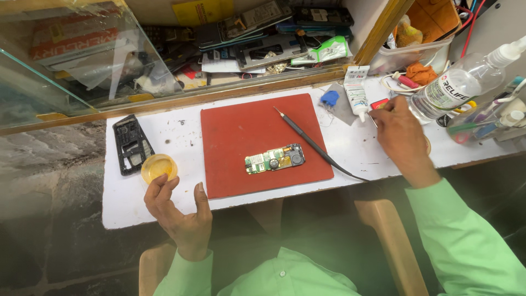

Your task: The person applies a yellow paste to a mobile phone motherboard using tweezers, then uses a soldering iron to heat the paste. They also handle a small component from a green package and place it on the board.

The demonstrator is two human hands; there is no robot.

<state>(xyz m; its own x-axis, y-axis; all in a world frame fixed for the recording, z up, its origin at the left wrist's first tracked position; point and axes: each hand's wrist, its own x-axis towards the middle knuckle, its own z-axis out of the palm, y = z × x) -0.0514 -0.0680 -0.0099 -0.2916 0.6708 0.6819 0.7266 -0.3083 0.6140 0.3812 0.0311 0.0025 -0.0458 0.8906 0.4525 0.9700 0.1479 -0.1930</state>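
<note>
White bench (pixel 175 137) — dish (pixel 159 167) touching left hand (pixel 181 214).

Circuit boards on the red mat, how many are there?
1. A single circuit board lies near the middle of the red mat, beside the soldering iron. Others may be hidden in the cluttered case behind.

The left hand (pixel 178 211) is resting low at the near-left, palm turned sideways, fingers (pixel 156 189) curling loosely upward and thumb (pixel 201 197) standing apart. The right hand (pixel 400 134) is reaching forward and up at the far right, back facing the camera, fingertips pinching together. Both forearms are wearing light green sleeves.
</note>
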